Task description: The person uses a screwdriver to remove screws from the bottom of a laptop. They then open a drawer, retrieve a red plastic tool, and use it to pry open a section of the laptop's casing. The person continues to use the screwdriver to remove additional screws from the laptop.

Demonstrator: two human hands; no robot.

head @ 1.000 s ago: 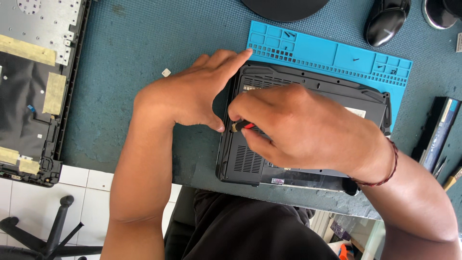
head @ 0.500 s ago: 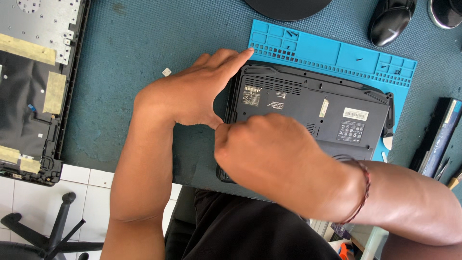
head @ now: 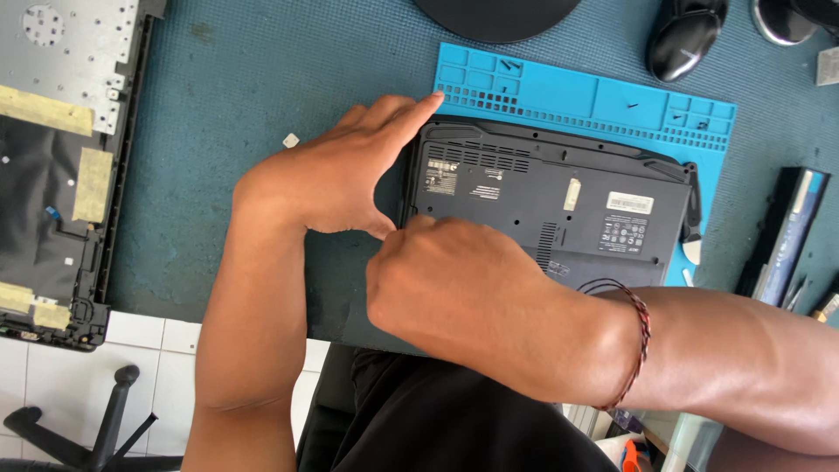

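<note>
A black laptop [head: 559,210] lies bottom-up on a blue repair mat [head: 568,92]. My left hand [head: 336,175] rests flat against the laptop's left edge. Its index finger reaches the far left corner and its thumb touches my right hand. My right hand [head: 454,284] is curled into a fist over the laptop's near left corner, with a braided bracelet on the wrist. The fist hides whatever is in it. An earlier frame shows a small red-and-black tool between its fingers.
A stripped laptop chassis [head: 52,175] with yellow tape lies at the left table edge. A black mouse [head: 682,39] and a round black base [head: 494,13] sit at the back. A long battery [head: 782,236] lies at the right. A small white piece [head: 291,140] lies on the teal surface.
My right hand has slid left and toward me, from the laptop's middle to its near left corner, uncovering the labels on its underside. The small tool is no longer visible. My left hand stayed.
</note>
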